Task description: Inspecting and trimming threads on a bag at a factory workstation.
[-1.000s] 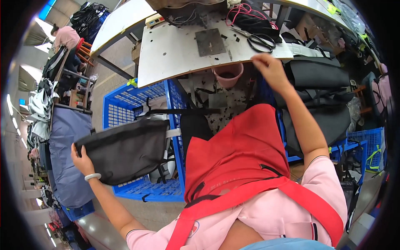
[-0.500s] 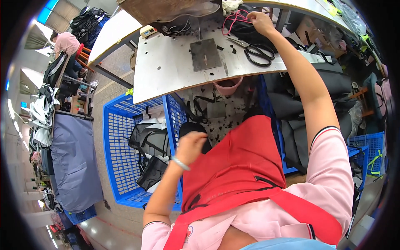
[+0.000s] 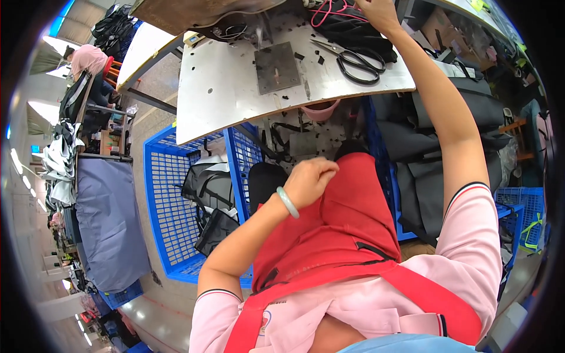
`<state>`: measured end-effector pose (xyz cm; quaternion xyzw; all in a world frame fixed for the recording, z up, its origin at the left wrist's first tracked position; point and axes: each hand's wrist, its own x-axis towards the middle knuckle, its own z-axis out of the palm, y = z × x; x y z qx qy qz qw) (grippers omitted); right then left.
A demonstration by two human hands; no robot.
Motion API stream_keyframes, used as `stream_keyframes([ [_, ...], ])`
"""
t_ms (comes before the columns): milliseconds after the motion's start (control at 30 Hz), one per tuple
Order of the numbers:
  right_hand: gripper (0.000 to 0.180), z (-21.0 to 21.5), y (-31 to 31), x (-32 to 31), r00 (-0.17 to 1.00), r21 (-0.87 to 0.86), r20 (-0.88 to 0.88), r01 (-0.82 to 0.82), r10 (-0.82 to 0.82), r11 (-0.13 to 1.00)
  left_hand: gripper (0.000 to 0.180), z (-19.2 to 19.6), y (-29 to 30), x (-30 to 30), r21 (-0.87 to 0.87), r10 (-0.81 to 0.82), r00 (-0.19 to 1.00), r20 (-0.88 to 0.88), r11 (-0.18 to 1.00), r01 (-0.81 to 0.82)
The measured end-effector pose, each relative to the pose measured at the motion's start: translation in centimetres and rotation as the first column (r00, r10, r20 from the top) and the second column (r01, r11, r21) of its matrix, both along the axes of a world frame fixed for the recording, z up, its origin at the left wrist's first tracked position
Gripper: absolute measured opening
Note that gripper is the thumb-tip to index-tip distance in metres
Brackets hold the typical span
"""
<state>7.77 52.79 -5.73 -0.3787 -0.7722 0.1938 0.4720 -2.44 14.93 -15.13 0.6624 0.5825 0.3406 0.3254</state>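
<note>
At the top edge, my right hand (image 3: 381,13) reaches over the far right of the worktable, its fingers pinched at a pink cord (image 3: 321,14); the frame cuts off part of the hand. The cord lies across a bunched black cloth (image 3: 353,36). Just nearer lie black-handled scissors (image 3: 360,66), blades pointing left and partly apart. My left hand (image 3: 313,179), with a pale bangle (image 3: 288,202) at the wrist, hovers over the red apron (image 3: 329,229) on my lap. Its fingers curl closed, and nothing shows in them.
The white worktable (image 3: 220,109) carries a metal plate (image 3: 278,67) and black scraps under a machine. A blue basket (image 3: 154,206) with black and grey bags stands at left. Dark grey panels (image 3: 412,182) are piled at right. A pink bucket (image 3: 321,112) sits beneath the table; a person (image 3: 89,60) works far left.
My left hand has moved right and up from the left side of my lap to its middle. My right hand has shifted toward the top edge. The view has tilted slightly.
</note>
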Motion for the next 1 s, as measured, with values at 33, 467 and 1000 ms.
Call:
stream_keyframes([
  [33,0.023,-1.2,0.4,1.5,0.987,0.044,-0.14,-0.073,0.079,0.996,0.011,0.7,1.1,0.5,0.033,-0.009,1.0,-0.006,0.999,0.009],
  [467,0.019,-3.6,-3.7,11.1,0.947,-0.105,-0.291,-0.173,0.136,0.979,0.028,2.8,15.6,4.8,0.589,0.331,0.87,-0.365,0.806,-0.06],
  [1000,0.038,-0.8,-18.2,6.9,0.845,-0.426,-0.205,-0.531,0.494,0.732,0.017,6.6,13.0,1.2,0.297,0.129,0.916,0.379,0.921,-0.252],
])
